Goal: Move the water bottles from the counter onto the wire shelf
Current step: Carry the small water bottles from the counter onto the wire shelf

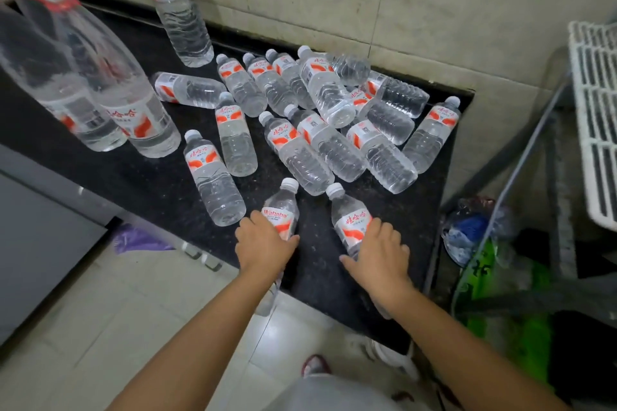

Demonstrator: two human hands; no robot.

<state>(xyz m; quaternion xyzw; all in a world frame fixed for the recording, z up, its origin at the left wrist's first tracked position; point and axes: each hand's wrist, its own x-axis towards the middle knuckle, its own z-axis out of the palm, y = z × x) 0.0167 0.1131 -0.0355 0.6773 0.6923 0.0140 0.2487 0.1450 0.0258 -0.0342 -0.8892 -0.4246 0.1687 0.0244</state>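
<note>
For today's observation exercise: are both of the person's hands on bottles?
Yes, the left hand and right hand each rest on a small bottle lying at the counter's front edge.

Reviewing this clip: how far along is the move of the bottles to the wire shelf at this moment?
Nothing looks done: the visible part of the white wire shelf holds no bottles. In hand: the left hand grips one small bottle and the right hand grips another, both at the front of the black counter. Left: the pile of small bottles lying behind them, plus the large bottles at the left.
</note>
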